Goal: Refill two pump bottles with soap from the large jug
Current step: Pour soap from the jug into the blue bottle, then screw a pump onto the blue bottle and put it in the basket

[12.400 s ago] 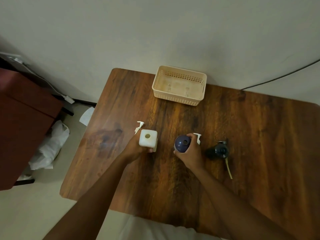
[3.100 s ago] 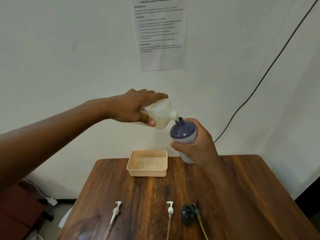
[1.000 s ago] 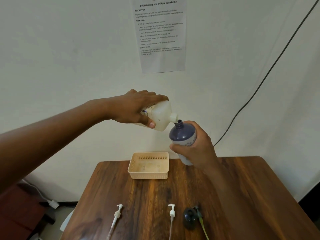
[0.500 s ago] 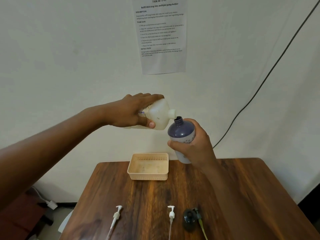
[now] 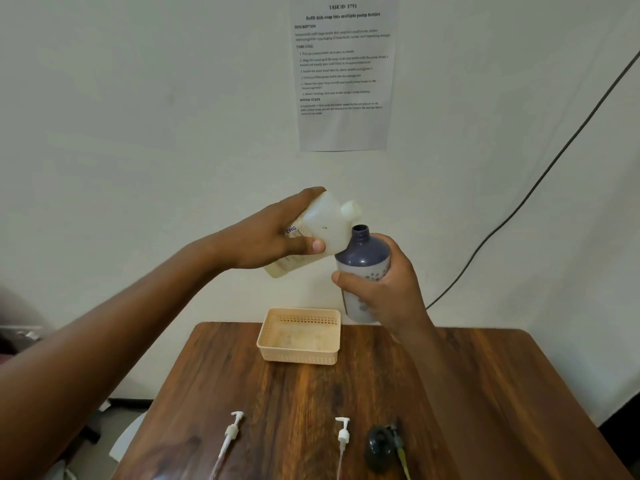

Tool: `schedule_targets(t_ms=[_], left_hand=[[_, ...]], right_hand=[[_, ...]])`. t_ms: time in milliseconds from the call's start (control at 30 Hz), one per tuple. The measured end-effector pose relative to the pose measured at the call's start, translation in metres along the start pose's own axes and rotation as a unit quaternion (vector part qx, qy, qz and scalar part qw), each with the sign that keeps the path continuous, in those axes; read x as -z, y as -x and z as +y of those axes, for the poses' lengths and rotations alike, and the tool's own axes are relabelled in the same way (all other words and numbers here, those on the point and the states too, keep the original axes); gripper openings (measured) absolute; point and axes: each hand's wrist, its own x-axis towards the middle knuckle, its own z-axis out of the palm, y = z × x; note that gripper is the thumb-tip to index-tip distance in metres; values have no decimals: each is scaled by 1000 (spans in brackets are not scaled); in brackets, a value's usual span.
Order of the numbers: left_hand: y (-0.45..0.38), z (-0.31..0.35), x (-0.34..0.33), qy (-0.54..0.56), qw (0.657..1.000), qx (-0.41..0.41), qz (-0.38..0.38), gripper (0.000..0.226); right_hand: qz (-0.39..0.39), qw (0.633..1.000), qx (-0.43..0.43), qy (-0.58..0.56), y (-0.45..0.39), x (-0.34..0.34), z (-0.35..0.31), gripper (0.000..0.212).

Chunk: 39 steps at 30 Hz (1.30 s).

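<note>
A pale plaster wall point(image 5: 138, 133) fills the upper view; a printed sheet point(image 5: 343, 74) hangs on it and a dark cable point(image 5: 540, 174) runs diagonally down its right side. Below stands a wooden table point(image 5: 467, 393) with dark grain, rounded corners and a back edge near the wall. Its right half is bare wood, and floor shows past its left edge.

Both hands are raised in the open air above the table's back edge. The left hand point(image 5: 273, 237) grips the jug point(image 5: 322, 230), fingers over the top face and thumb curled against the near face. The jug is translucent white plastic, square in section, tilted with its neck up and to the right. Its spout sits just above and left of the bottle mouth, apart from it. The right hand point(image 5: 384, 289) wraps the bottle point(image 5: 363, 258), thumb across the front. The bottle is upright, round-shouldered, dark blue above a pale patterned body, mouth uncapped.

A beige perforated plastic basket point(image 5: 270, 341), rectangular, sits at the back centre of the table. Near the front edge lie a dark trigger head point(image 5: 381, 445) with a yellowish tube and two white pumps point(image 5: 232, 433) point(image 5: 343, 434) with clear dip tubes, all apart from one another.
</note>
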Motion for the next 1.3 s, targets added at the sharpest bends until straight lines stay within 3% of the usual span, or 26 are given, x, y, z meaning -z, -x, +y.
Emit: schedule_targets(t_ms=[200, 667, 900, 1100, 1300], left_hand=[[12, -9, -6, 57, 998, 8, 37, 75], [58, -56, -49, 187, 974, 94, 83, 66], [100, -102, -94, 198, 961, 189, 48, 61], [130, -129, -134, 144, 956, 255, 32, 61], [163, -172, -173, 201, 934, 297, 9, 70]], right_hand=[[2, 1000, -18, -2, -6, -14, 3, 74], [11, 999, -35, -14, -2, -40, 28, 77], [-14, 998, -59, -11, 16, -63, 73, 82], [-55, 994, -95, -14, 38, -79, 110, 84], [-52, 993, -106, -8, 52, -96, 140, 88]])
